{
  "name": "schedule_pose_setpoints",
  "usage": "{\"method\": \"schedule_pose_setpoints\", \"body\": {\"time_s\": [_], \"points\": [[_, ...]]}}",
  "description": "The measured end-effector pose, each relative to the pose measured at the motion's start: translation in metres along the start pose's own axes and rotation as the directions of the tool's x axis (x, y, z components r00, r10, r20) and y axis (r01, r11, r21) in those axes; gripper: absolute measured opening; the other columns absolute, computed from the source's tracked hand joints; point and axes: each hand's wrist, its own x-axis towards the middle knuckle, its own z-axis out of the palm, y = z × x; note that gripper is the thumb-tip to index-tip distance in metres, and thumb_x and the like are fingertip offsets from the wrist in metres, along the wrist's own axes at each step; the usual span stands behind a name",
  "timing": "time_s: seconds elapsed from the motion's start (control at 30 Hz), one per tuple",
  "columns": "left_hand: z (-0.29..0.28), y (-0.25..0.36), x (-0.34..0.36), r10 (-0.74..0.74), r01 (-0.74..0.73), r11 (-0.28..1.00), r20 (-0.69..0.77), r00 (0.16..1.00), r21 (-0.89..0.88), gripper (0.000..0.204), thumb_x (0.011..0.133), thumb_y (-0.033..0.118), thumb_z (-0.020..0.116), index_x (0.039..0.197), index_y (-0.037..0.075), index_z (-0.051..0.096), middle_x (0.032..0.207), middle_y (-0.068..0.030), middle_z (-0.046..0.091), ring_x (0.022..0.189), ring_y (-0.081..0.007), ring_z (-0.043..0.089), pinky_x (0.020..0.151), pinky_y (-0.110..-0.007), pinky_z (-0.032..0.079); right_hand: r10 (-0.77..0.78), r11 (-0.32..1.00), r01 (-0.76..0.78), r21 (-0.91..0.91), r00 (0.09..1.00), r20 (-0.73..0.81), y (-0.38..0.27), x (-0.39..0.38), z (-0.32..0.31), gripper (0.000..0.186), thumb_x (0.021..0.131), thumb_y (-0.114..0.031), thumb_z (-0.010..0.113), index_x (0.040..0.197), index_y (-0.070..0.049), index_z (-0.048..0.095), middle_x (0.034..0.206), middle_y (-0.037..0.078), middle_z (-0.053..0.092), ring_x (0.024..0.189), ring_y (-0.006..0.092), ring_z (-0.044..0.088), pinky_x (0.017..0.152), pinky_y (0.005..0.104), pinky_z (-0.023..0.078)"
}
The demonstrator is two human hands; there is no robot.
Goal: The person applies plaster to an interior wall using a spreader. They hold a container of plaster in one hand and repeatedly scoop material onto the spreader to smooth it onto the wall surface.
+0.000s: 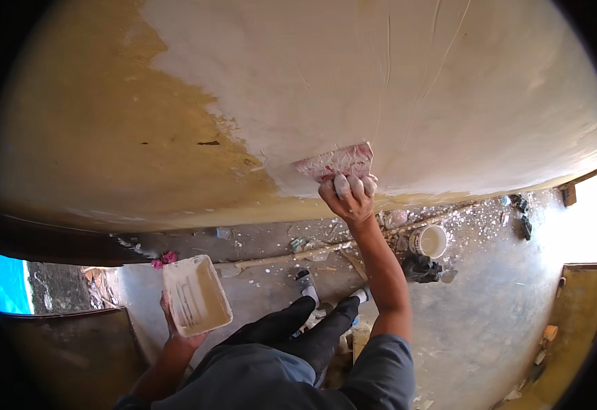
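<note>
My right hand (351, 195), smeared with white, is closed around the top of a wide reddish putty knife (339, 161). Its blade is coated with white filler and lies against the wall (298, 75). Fresh white filler covers the wall's middle and right, while bare yellow-brown surface shows on the left. Down at my left side, my left hand (179, 328) grips a white rectangular tray (226, 304) by its underside and edge. Inside the tray is pale filler, with streaks along its left part. Most of the left fingers are hidden beneath it.
Below the wall, the grey floor (476, 314) carries white splatters and scraps. A long wooden pole (291, 256) lies there. A white bucket (429, 242) stands right of my feet, with a black plastic bag (420, 268) beside it. Pink crumpled stuff (166, 258) sits behind the tray.
</note>
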Motion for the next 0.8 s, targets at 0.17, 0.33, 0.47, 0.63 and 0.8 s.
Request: {"method": "schedule_pose_setpoints", "body": {"time_s": [0.17, 0.33, 0.47, 0.63, 0.8], "points": [[-0.024, 0.000, 0.004, -0.078, 0.077, 0.997, -0.055, 0.995, -0.015, 0.072, 0.088, 0.067, 0.048, 0.144, 0.022, 0.044, 0.140, -0.0011, 0.053, 0.123, -0.0275, 0.054, 0.102, -0.050, 0.044, -0.031, 0.998, 0.016, 0.054, 0.956, 0.291, -0.006, -0.055, -0.023, 0.013, 0.077, -0.018, 0.070, 0.080, -0.017, 0.058, 0.093, 0.002, 0.054, 0.079, 0.0205, 0.056, 0.069, 0.0386, 0.045], [-0.034, -0.009, 0.005, -0.060, 0.058, 0.995, -0.026, 0.998, -0.084, 0.072, 0.089, 0.066, 0.049, 0.146, 0.022, 0.041, 0.142, 0.0009, 0.049, 0.128, -0.0246, 0.049, 0.106, -0.046, 0.040, 0.935, 0.116, -0.972, 0.205, 0.177, 0.309, -0.020, -0.080, -0.090, 0.005, 0.077, 0.003, 0.051, 0.079, 0.000, 0.053, 0.078, 0.010, 0.053, 0.070, 0.0281, 0.055, 0.067, 0.0379, 0.047], [-0.037, -0.006, 0.008, -0.192, 0.198, 0.971, 0.057, 0.980, -0.133, 0.073, 0.087, 0.067, 0.052, 0.145, 0.022, 0.043, 0.140, 0.0012, 0.051, 0.125, -0.0239, 0.051, 0.103, -0.047, 0.043, 0.905, -0.418, -0.696, 0.584, -0.374, 0.202, 0.008, -0.070, -0.069, 0.011, 0.077, 0.006, 0.052, 0.086, 0.000, 0.054, 0.080, 0.008, 0.056, 0.069, 0.0227, 0.057, 0.060, 0.0355, 0.046], [-0.052, -0.006, 0.012, -0.200, 0.215, 0.959, 0.094, 0.975, -0.185, 0.077, 0.085, 0.070, 0.052, 0.144, 0.023, 0.042, 0.140, -0.0007, 0.052, 0.123, -0.0290, 0.054, 0.096, -0.058, 0.045, 0.732, -0.674, -0.424, 0.605, -0.494, 0.470, 0.009, -0.034, -0.053, 0.017, 0.081, 0.001, 0.056, 0.097, -0.001, 0.056, 0.088, 0.011, 0.060, 0.069, 0.0228, 0.062, 0.049, 0.0366, 0.047], [-0.046, -0.003, 0.007, -0.161, 0.177, 0.958, 0.087, 0.983, -0.227, 0.078, 0.085, 0.072, 0.051, 0.146, 0.025, 0.040, 0.142, -0.0024, 0.051, 0.122, -0.0333, 0.056, 0.090, -0.068, 0.047, 0.906, -0.383, -0.799, 0.463, -0.229, 0.355, -0.037, 0.087, -0.062, 0.015, 0.083, -0.001, 0.054, 0.098, 0.002, 0.051, 0.093, 0.017, 0.057, 0.078, 0.0297, 0.059, 0.064, 0.0424, 0.051]]}}
